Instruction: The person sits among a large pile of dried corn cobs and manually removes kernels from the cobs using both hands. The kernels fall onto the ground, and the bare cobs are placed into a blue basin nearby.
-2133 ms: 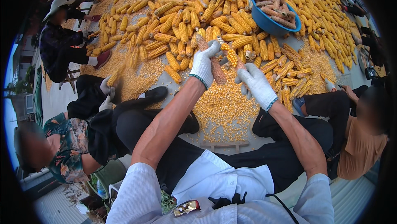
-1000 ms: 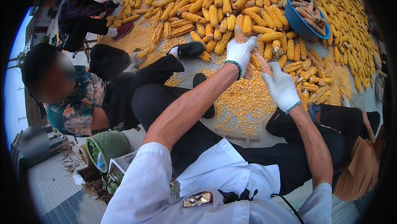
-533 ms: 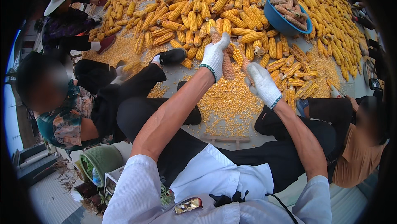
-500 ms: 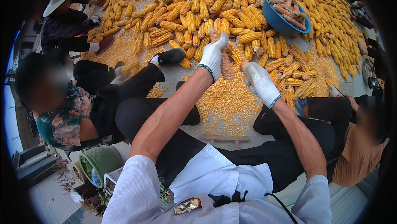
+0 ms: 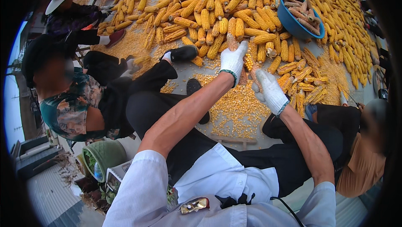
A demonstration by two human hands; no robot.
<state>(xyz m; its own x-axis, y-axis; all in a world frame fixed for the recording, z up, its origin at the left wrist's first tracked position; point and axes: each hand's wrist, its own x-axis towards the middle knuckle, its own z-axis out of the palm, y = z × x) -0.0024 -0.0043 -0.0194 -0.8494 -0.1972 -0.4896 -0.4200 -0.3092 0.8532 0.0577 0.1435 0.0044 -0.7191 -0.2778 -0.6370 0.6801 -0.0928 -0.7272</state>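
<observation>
Kernel-strewn floor (image 5: 181,86) lies below; the left hand (image 5: 234,60) clasps a bare corncob (image 5: 232,43), the right hand (image 5: 271,91) a partly shelled corn ear (image 5: 249,63) slanting up-left toward it.

Matt knitted cloth is covering the left hand (image 5: 235,60) and right hand (image 5: 270,91); the left hand's bare cob (image 5: 231,41) is looking rough, the basin (image 5: 294,24) is showing smooth, faintly glossy plastic, the shirt (image 5: 140,181) matt, textured cloth.

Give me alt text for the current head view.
A gloved left hand grips a bare cob beside a partly stripped cob in the gloved right hand, above loose kernels. A blue basin of brownish cobs sits among heaped yellow ears; people sit alongside.
</observation>
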